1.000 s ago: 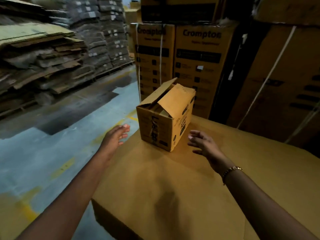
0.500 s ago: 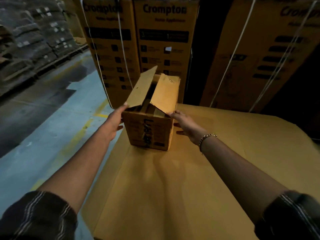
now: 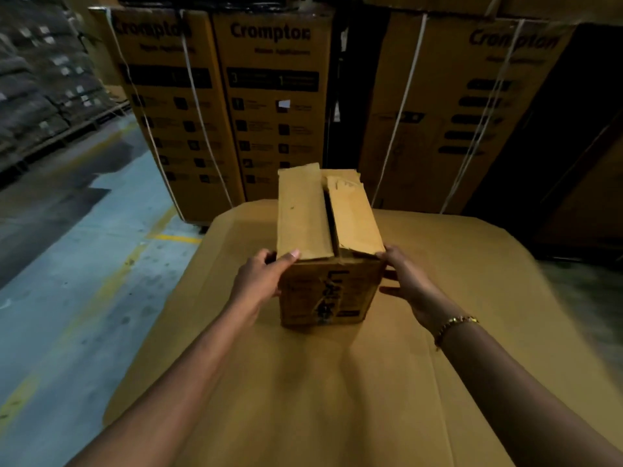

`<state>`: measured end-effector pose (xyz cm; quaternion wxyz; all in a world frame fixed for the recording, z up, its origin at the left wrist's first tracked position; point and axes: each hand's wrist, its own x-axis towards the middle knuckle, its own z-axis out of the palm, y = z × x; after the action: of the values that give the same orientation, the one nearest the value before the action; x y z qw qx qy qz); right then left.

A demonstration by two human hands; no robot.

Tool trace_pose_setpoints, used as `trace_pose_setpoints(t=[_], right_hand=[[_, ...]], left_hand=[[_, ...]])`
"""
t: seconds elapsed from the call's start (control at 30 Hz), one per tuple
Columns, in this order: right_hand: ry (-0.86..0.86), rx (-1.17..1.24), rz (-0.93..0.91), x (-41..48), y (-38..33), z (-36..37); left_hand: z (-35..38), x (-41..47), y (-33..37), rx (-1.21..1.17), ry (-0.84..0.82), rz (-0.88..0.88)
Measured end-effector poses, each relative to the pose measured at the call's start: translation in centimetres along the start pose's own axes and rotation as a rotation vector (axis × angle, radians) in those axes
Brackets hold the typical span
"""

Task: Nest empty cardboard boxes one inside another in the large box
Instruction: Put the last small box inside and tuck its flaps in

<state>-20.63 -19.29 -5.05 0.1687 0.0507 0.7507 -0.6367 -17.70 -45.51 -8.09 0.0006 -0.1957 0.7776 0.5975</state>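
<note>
A small brown cardboard box (image 3: 328,291) with black printing stands on a big flat cardboard surface (image 3: 337,399), which looks like the closed top of a large box. Its two top flaps lie folded down with a narrow dark gap between them. My left hand (image 3: 259,281) grips the box's near left corner, thumb on the left flap's edge. My right hand (image 3: 408,284) presses against the near right corner, fingers spread along the side; a gold bracelet sits on that wrist.
Tall strapped "Crompton" cartons (image 3: 269,106) stand right behind the surface, with more (image 3: 448,109) to the right. Blue-grey floor with yellow lines (image 3: 84,281) lies to the left, and stacked goods on pallets (image 3: 40,96) are at far left.
The box's flaps, standing up before, are now folded down. Both hands went from reaching toward the box to gripping its near corners, and the view has come closer.
</note>
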Motion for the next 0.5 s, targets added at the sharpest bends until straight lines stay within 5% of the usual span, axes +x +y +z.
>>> trace_pose_setpoints(t=[0.27, 0.5], right_hand=[[0.092, -0.050, -0.027, -8.2, 5.6, -13.8], [0.011, -0.090, 0.023, -9.8, 6.1, -18.5]], left_hand=[[11.9, -8.6, 1.9, 0.115, -0.118, 0.046], [13.4, -11.5, 3.1, 0.058, -0.252, -0.028]])
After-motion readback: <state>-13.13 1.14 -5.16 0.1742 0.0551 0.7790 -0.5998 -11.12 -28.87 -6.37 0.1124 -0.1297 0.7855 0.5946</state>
